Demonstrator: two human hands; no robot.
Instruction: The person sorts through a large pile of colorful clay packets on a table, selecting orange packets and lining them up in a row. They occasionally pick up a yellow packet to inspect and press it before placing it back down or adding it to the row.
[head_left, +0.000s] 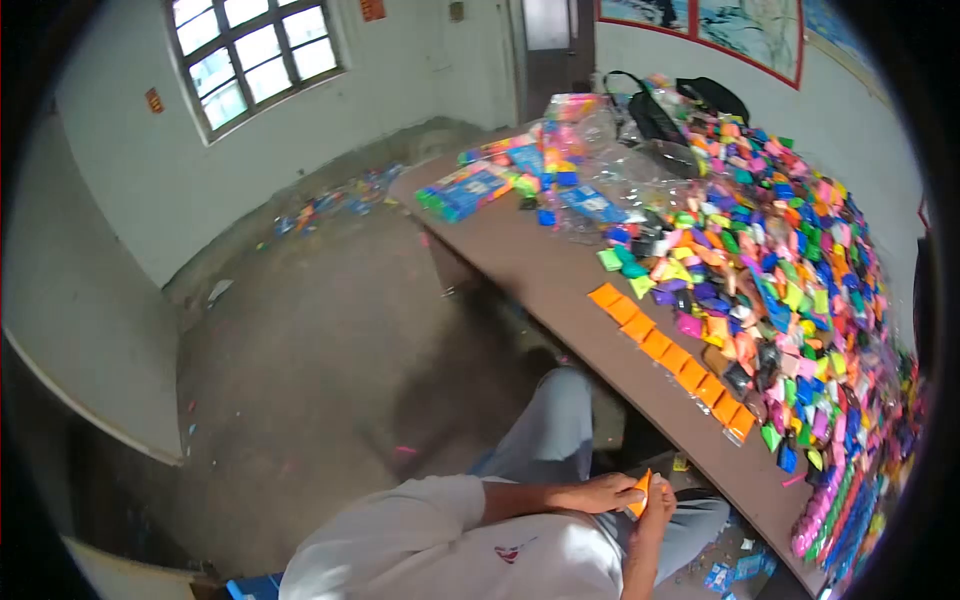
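Note:
A small orange packet [640, 496] is held over my lap, away from the table edge. My left hand [605, 493] comes in from the left, its fingers closed on the packet's near side. From the other side my right hand [656, 508] grips the same packet, with fingers bent around its edge. Part of the packet is hidden by the fingers. On the table beside me, a row of flat orange packets [673, 358] lies end to end along the front edge.
The brown table [590, 345] carries a big heap of small coloured packets [790, 250]. Clear plastic bags [640, 175], a black bag [650, 115] and flat colourful packs [465, 190] lie at its far end. Long twisted strips [840, 515] are near the right corner. Litter [335, 205] lies along the wall.

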